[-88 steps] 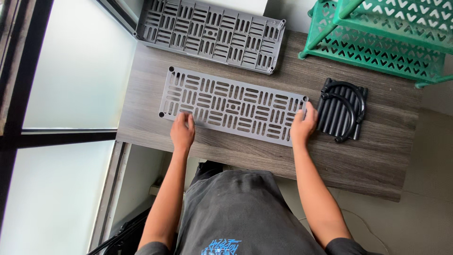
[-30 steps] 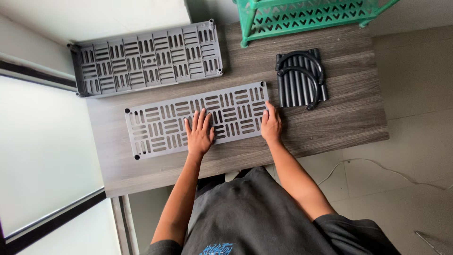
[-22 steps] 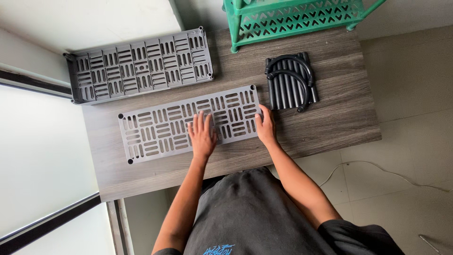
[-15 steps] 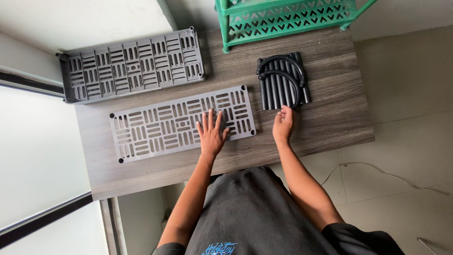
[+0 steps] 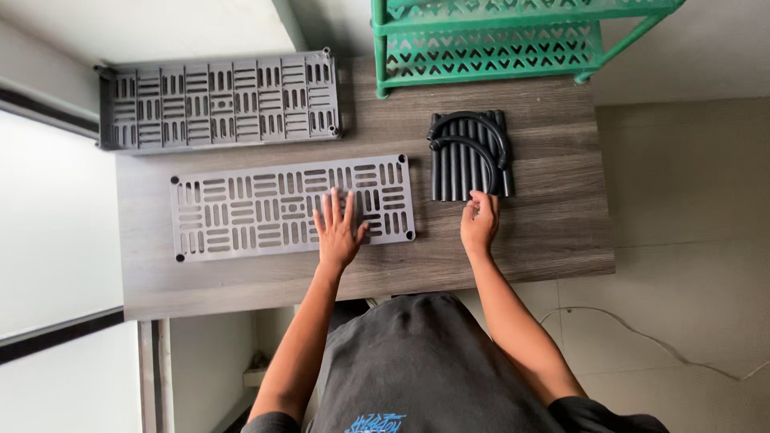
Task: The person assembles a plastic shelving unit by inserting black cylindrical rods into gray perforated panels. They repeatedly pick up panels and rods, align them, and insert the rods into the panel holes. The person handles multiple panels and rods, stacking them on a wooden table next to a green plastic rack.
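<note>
Black tubes (image 5: 469,156), a bundle of straight rods with two curved pieces laid on top, lie on the right part of the wooden table (image 5: 545,232), just in front of a green lattice rack (image 5: 497,48). The right hand (image 5: 480,222) reaches their near ends, fingers loosely curled and touching the bundle, gripping nothing that can be seen. The left hand (image 5: 338,231) lies flat, fingers spread wide, on the right end of a grey slotted panel (image 5: 265,210), apparently pinning it to the table. A second, darker grey panel (image 5: 220,98) with a raised rim sits well apart at the far left edge. The tabletop is grey-brown wood grain. Pale flooring runs along the right side, with a thin cable on it, and bright white surfaces lie to the left.
</note>
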